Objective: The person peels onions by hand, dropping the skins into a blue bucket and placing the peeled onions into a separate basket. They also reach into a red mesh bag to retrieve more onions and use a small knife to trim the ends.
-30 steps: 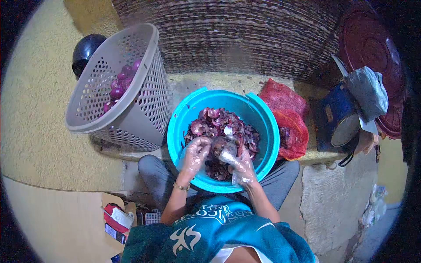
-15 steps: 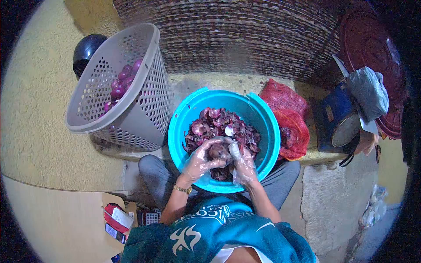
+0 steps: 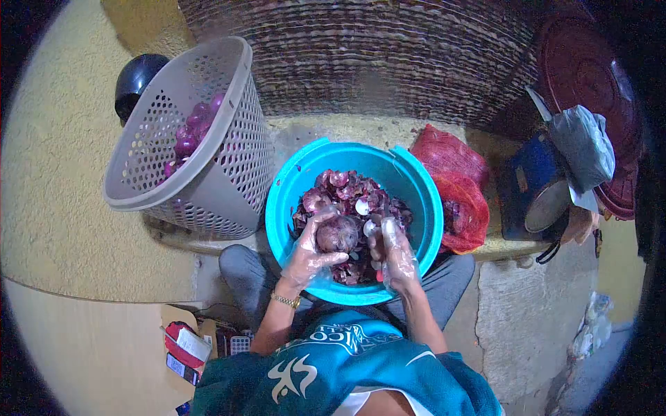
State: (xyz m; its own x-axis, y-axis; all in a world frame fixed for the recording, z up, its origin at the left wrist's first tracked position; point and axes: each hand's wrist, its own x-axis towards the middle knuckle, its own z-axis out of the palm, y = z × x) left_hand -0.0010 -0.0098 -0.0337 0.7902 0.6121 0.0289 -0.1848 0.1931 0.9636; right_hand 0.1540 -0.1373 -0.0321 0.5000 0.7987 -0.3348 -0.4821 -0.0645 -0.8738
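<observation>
In my left hand [image 3: 310, 254], gloved in clear plastic, is a red onion [image 3: 337, 234] with dark, dry skin, the fingers curled round its left side. My right hand [image 3: 397, 256], gloved too, is just right of the onion and apart from it. It is closed on a small knife [image 3: 379, 275], mostly hidden by the fingers; a red bit of handle shows below. A pale round piece lies by the right fingertips. Both hands are over a turquoise basin [image 3: 276, 208] between my legs. Onion skins [image 3: 352, 187] and pale trimmings fill its bottom.
At the left stands a tall grey perforated basket [image 3: 239, 159] with shiny peeled red onions [image 3: 191, 135] inside. Right of the basin lies a red mesh sack [image 3: 454, 163] with onions in its mouth. A blue scale [image 3: 531, 180] with a grey plastic bundle [image 3: 583, 147] is farther right.
My hands have drawn apart. The left has turned the onion into fuller view and shifted slightly left, while the right has moved right, away from it.
</observation>
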